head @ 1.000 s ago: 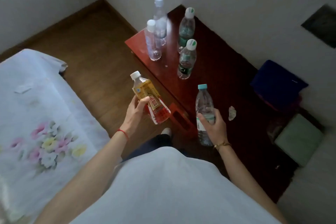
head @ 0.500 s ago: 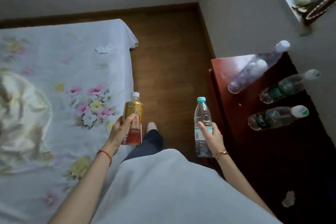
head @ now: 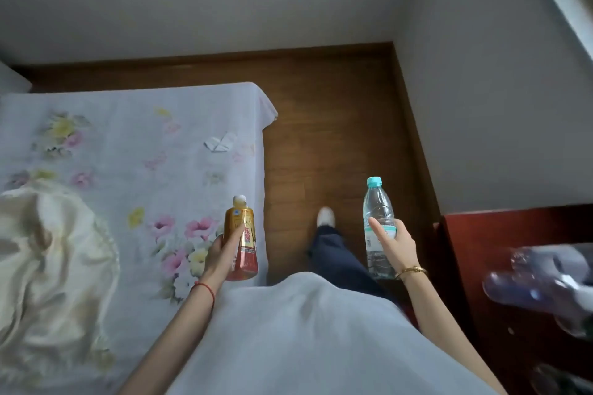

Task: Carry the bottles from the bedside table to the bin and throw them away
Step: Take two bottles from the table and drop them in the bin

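Left hand: the left hand is wrapped around the middle of a squat plastic bottle with a gold and red label and a white cap, fingers closed on it, upright, held over the near edge of the bed.
Left bottle contents: amber liquid shows at the neck under the cap; the label hides the level lower down.
Left bottle writing: red characters run down the gold part of the label, too blurred to read; a small blue round mark sits near the shoulder.
Right hand: the right hand grips a tall clear plastic water bottle with a turquoise cap at its label, thumb across the front, upright over the floor.
Right bottle contents: it looks see-through all the way down; whether any water remains I cannot tell.
Right bottle writing: a pale green-and-white label band, print too small to read.
Bedside table: the dark red glossy wooden table sits at the right edge; blurred clear bottles stand on it, contents unclear.
Bed: a bed with a white floral sheet fills the left, a cream crumpled cloth on it.
Open room: a strip of brown wood floor runs between bed edge and grey wall, reaching the far corner; one white shoe stands on it.
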